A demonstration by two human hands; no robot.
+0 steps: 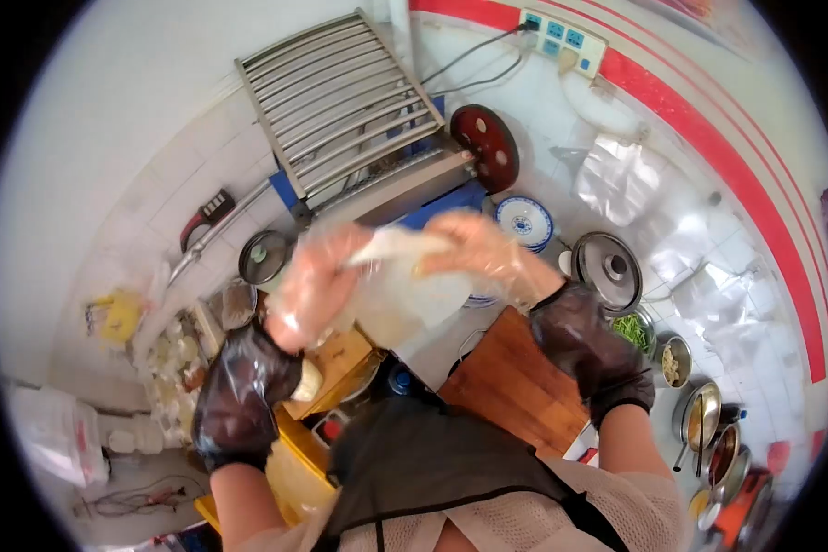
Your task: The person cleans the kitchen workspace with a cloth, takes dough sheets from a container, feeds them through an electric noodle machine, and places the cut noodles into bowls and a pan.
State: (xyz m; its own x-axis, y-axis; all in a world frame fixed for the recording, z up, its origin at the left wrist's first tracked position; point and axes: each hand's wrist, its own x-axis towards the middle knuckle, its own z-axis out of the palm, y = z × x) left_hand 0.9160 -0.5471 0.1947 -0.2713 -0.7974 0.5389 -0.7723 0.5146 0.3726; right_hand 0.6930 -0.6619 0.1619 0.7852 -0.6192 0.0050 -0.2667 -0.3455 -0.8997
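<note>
My left hand (pixel 317 271), in a clear plastic glove, is closed on one end of a pale strip (pixel 400 245) that looks like dough. The other end is in my right hand (pixel 478 248), also gloved, its fingers bent round it. Motion smears both hands and the strip, so its outline is not sharp. They are held up over a whitish work surface (pixel 414 308). Dark sleeve covers reach up both forearms.
A slatted metal machine (pixel 340 101) with a dark red wheel (pixel 484 149) stands behind my hands. Patterned plates (pixel 524 221) and a lidded pot (pixel 607 273) are at right, above a brown cutting board (pixel 520 382). Bowls of ingredients line the right wall. A wooden box (pixel 340 359) is at left.
</note>
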